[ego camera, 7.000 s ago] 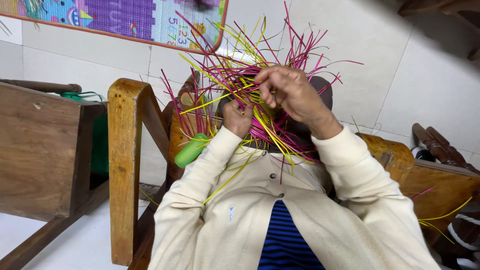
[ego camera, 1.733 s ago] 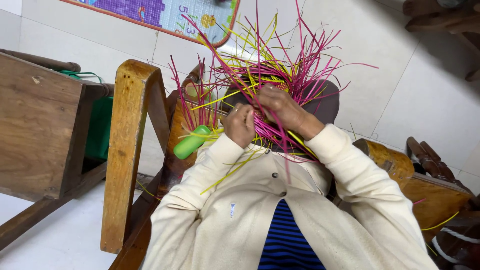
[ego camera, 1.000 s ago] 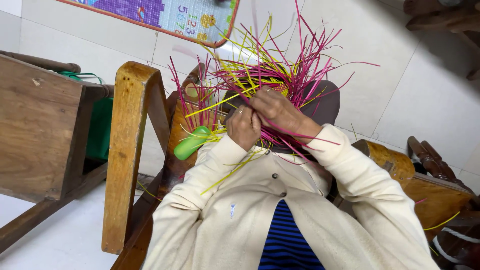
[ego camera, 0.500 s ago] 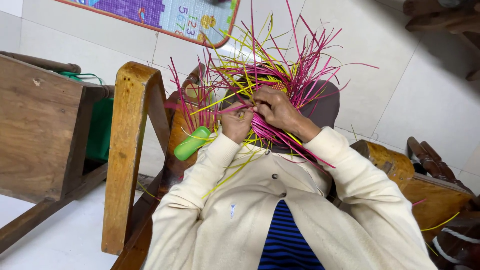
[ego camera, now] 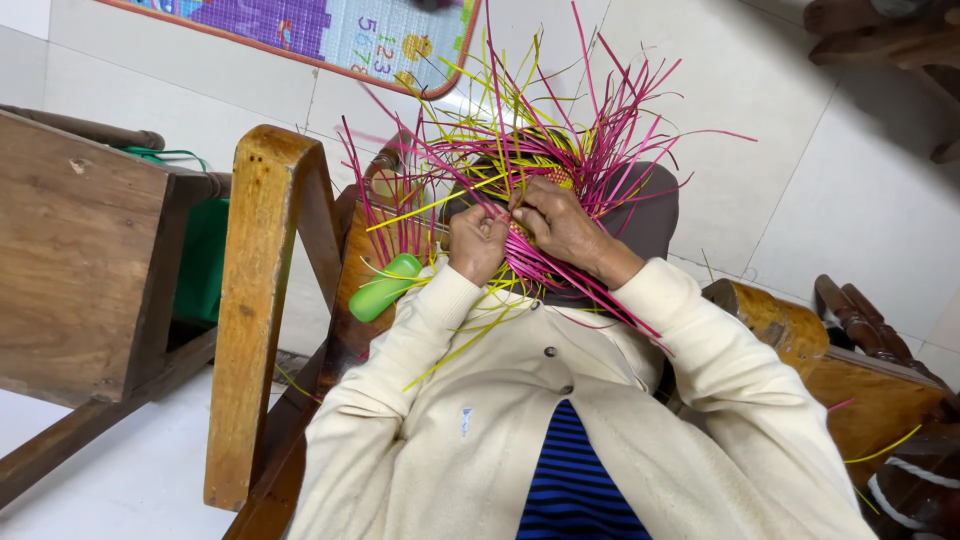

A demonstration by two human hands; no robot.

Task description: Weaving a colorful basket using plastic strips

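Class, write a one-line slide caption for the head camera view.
Two hands, left hand and right hand, weave pink and yellow strips beside a wooden chair.

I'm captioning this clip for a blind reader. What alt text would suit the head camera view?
Seen from above, a person in a cream cardigan works both hands, left hand and right hand, into a bristling bundle of pink and yellow strips held over the lap. A green handle lies beside the left wrist, with a wooden chair frame at the left on a white tiled floor.
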